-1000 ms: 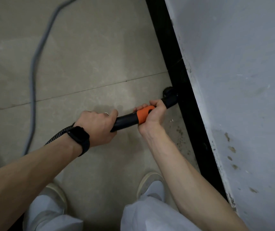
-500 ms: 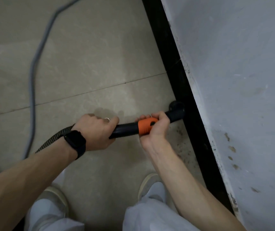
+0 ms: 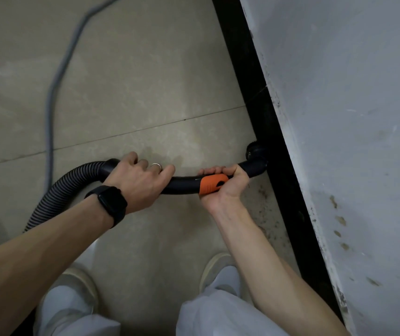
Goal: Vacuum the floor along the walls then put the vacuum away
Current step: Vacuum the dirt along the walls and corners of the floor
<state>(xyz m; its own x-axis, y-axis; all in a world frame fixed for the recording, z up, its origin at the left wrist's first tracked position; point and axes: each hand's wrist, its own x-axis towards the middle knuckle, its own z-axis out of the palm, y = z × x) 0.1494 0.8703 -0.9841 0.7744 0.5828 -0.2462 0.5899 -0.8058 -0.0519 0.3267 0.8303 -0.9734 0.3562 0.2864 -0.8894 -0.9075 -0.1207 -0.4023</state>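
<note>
Curved, smooth black wand (image 3: 184, 184) at the dark skirting (image 3: 245, 69).
Left grip (image 3: 141, 185) and right grip (image 3: 225, 190) wrap closed round it, ribbed hose (image 3: 58, 187) behind.

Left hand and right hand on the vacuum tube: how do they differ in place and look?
The left hand grips the black tube next to the ribbed hose; the right hand grips its orange collar, nearer the nozzle. The left hand wears a ring, with a black watch at its wrist; the right hand is bare. Both curl round the same tube.

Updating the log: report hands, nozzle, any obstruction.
Left hand and right hand grip the vacuum wand. Nozzle at the baseboard. Grey cable lies apart, left.
</note>
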